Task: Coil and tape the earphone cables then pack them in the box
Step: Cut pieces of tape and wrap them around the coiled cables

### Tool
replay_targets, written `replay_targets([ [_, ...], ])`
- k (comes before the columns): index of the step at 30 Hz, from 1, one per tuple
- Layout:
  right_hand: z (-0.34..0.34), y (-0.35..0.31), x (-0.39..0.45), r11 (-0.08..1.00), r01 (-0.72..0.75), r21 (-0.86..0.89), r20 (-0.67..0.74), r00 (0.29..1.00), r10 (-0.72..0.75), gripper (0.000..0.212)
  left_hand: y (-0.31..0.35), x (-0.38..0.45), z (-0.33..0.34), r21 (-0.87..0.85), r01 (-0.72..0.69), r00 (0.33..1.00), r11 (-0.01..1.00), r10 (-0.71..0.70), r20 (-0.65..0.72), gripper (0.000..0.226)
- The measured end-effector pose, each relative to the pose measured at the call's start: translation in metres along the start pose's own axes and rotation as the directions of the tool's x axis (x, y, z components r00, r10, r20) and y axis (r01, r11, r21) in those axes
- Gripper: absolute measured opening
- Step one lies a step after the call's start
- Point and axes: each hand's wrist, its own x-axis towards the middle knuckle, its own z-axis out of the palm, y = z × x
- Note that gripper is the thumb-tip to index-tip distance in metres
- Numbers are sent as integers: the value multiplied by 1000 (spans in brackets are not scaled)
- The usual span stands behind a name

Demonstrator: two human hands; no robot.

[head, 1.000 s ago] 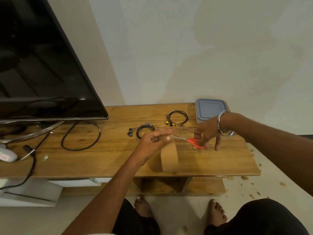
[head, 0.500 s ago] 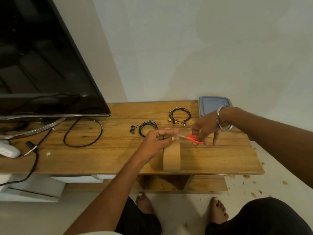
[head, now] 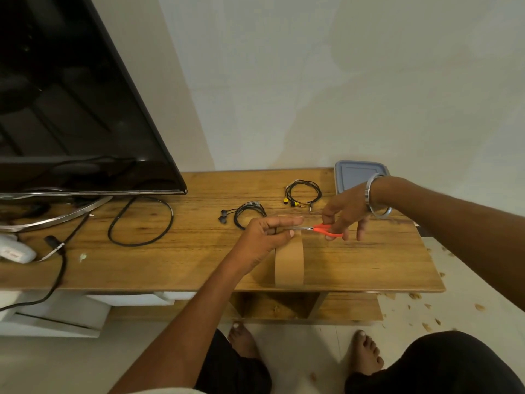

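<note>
A brown tape roll [head: 289,265] stands on edge near the front of the wooden table [head: 184,268]. My left hand [head: 265,237] pinches the pulled-out tape end just above the roll. My right hand [head: 345,214] grips orange-handled scissors [head: 318,229], whose blades point left at the tape by my left fingers. Behind my left hand lies a coiled black earphone [head: 247,215]. A second coiled earphone with yellow buds [head: 301,193] lies further back. The grey lidded box [head: 355,175] sits at the back right, partly hidden by my right wrist.
A large black TV [head: 71,109] fills the left side, its metal stand [head: 56,216] on the table. A loose black cable loop [head: 142,221] and a white adapter [head: 14,250] lie on the left. Scraps litter the floor at right. My feet are below the table.
My right hand brought the scissors left, up to the tape held by my left hand. The left hand has stayed at the roll.
</note>
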Motion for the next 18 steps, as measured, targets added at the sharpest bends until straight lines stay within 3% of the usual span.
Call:
replay_targets([
  [7, 3, 4, 3, 999, 17, 44, -6, 1000, -16, 27, 0, 1, 1, 12, -5, 1000, 1000, 5, -10, 34],
  [12, 4, 2, 5, 998, 46, 44, -9, 999, -46, 16, 0, 2, 4, 0, -8, 1000, 1000, 8, -1, 35],
  [18, 3, 0, 7, 998, 56, 10, -17, 998, -56, 19, 1, 2, 5, -5, -9, 1000, 1000, 9, -5, 35],
])
